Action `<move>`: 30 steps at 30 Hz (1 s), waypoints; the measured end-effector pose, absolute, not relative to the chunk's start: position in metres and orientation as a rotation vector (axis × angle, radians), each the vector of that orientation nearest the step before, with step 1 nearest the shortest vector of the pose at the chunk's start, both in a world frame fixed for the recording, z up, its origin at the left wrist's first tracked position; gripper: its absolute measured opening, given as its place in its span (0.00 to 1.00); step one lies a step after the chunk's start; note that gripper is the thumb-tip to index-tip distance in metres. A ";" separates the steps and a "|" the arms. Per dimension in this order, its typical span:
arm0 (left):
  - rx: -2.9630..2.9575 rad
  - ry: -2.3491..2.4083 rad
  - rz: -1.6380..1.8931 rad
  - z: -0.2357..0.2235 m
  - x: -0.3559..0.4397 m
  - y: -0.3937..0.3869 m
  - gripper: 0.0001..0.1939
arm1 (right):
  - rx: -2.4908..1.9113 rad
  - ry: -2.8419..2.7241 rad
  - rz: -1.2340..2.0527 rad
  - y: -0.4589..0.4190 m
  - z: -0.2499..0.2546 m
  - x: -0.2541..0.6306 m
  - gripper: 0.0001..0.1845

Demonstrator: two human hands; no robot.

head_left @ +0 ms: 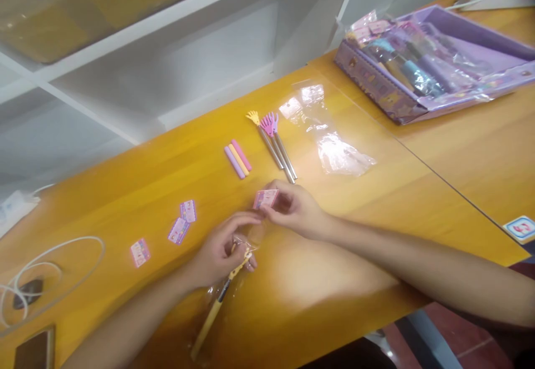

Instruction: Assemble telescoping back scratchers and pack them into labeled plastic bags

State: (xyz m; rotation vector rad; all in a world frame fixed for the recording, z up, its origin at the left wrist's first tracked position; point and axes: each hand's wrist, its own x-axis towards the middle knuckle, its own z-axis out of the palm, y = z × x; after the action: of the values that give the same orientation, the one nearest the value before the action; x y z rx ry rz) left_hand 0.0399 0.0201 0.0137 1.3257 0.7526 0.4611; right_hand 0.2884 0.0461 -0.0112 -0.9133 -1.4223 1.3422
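My left hand [223, 252] is closed on a clear plastic bag with a yellow back scratcher [208, 320] inside, its small hand-shaped head near my fingers and its handle slanting down toward the table's front edge. Between the thumb and fingers of my right hand [297, 208] is a pink printed card [264, 198], just above the bag's upper end. Beyond my hands lie metal-rodded back scratchers with a yellow head [253, 116] and pink-purple heads [270, 124]. Beside them are three coloured tubes [238, 159] in purple, orange and pink.
Purple cards [178, 230] and a pink card [140, 252] lie on the left. Clear empty bags [340, 154] rest behind my right hand. A purple display box [376, 87] full of packed items stands far right. A white cable [102, 246] and a phone [35, 351] occupy the near left.
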 end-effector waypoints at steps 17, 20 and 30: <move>1.332 0.712 0.551 0.009 0.038 0.027 0.31 | -0.943 -1.510 1.131 0.043 -0.005 0.291 0.12; 1.335 0.657 0.600 0.005 0.037 0.028 0.28 | -0.935 -1.513 1.136 0.043 -0.006 0.291 0.10; 1.292 0.655 0.602 0.007 0.037 0.032 0.26 | -0.904 -1.538 1.117 0.044 -0.004 0.292 0.11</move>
State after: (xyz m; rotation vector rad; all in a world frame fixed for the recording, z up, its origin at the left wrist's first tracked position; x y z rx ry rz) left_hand 0.0369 0.0323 0.0070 1.2917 0.6547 0.6021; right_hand 0.2923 0.0436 -0.0042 -0.9037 -1.5376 1.1168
